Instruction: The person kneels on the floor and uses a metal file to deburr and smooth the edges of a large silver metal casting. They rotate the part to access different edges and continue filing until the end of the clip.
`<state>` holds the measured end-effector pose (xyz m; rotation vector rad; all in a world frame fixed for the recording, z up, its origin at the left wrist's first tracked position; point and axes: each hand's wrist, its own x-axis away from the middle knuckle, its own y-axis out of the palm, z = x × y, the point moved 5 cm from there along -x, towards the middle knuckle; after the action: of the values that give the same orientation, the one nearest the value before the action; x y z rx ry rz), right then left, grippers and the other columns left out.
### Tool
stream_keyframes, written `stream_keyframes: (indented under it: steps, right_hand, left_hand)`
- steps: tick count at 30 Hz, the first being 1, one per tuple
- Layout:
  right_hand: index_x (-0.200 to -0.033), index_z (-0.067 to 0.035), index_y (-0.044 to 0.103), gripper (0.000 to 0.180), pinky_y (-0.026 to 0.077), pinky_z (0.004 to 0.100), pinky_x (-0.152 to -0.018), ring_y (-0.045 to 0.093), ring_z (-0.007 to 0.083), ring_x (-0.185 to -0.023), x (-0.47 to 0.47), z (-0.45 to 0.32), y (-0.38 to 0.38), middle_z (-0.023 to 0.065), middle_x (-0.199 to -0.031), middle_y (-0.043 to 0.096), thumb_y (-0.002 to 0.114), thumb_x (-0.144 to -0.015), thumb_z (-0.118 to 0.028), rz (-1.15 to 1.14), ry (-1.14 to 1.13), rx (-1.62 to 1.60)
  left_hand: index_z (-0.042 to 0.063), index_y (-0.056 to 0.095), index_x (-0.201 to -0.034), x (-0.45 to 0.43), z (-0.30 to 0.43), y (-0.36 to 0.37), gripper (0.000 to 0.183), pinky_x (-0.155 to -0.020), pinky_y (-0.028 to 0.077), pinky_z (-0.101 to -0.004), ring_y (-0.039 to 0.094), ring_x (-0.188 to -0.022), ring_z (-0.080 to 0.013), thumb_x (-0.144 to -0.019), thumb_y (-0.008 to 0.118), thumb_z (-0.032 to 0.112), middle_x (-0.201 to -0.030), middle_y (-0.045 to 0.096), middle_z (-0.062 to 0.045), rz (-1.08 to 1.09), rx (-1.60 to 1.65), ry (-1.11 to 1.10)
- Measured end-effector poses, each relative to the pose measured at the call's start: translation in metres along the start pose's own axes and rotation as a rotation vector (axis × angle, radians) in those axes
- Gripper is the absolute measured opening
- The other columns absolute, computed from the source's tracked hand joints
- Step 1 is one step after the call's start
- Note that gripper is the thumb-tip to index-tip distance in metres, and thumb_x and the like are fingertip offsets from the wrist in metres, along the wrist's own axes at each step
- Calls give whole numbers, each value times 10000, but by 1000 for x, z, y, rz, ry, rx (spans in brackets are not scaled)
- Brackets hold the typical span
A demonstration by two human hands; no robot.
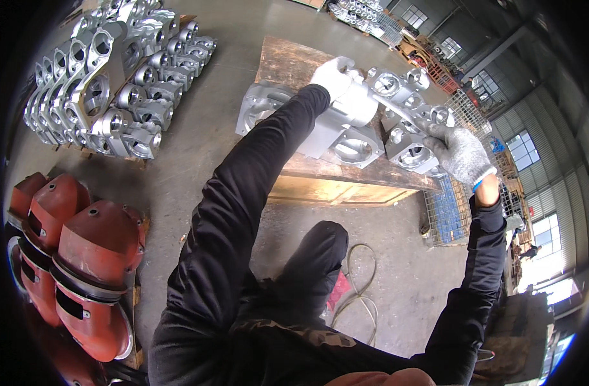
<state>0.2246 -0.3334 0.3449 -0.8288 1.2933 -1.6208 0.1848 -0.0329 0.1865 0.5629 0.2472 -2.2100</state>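
Note:
A large silver metal casting (318, 132) with round bores lies on a wooden workbench (294, 60) in front of me. My left hand (335, 79), in a white glove, is curled over the top of its cylindrical end. In a grey-white glove, my right hand (456, 149) grips a slim pale hand tool (393, 107), perhaps a file. Its far tip is close to the casting's cylindrical rim; I cannot tell whether they touch. Beside the casting on the right are more silver castings (412, 154), partly behind my right hand.
Silver castings (94, 91) are stacked on a pallet at left. Red metal housings (94, 246) stand nearer on another pallet. A wire-mesh crate (449, 217) with blue contents is right of the bench. A hose (355, 299) loops on the floor near my leg. People are far off at right.

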Motion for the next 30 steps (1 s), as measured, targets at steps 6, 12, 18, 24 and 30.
stream_keyframes:
  steps: [6, 12, 18, 24, 30]
  right_hand:
    - [-1379, -159, 703, 390, 571, 419, -862, 745, 361, -965, 16, 6, 3, 220, -1070, 753, 682, -997, -238, 100, 19, -139]
    - [-1476, -127, 635, 439, 553, 372, -849, 733, 232, -884, 0, 1, 8, 182, -1022, 771, 640, -1049, -233, 128, -136, -371]
    - [-1484, -164, 632, 429, 549, 373, -738, 703, 222, -738, -7, -29, 12, 151, -862, 739, 632, -1058, -219, 186, -277, -292]
    - [-1467, -236, 652, 453, 542, 396, -637, 673, 298, -623, 11, -55, 10, 164, -757, 692, 672, -1017, -199, 311, -376, -90]
    - [-1464, -249, 653, 519, 554, 403, -635, 697, 296, -687, 23, -59, 22, 121, -845, 703, 694, -956, -151, 317, -376, 61]
  left_hand:
    - [92, 701, -1361, 8, -2, -1, 350, -1028, 531, -368, 706, -1194, -311, -1039, 596, 182, -1281, 743, -171, 34, -61, 59]
    - [4, 618, -1444, 68, 10, -4, 405, -1029, 525, -350, 681, -1225, -258, -1073, 583, 164, -1332, 716, -219, 98, 301, 103]
    - [-63, 689, -1209, 117, 15, 1, 316, -741, 575, -309, 697, -825, -172, -1043, 692, 206, -952, 749, -115, 185, 208, 13]
    - [-89, 682, -1206, 136, 15, -6, 373, -721, 551, -266, 675, -830, -103, -1084, 639, 261, -963, 756, -90, 101, 453, -186]
    - [-52, 638, -1301, 168, 8, -5, 479, -843, 560, -422, 739, -961, -320, -1110, 551, 378, -1039, 759, -207, 95, 118, 74]
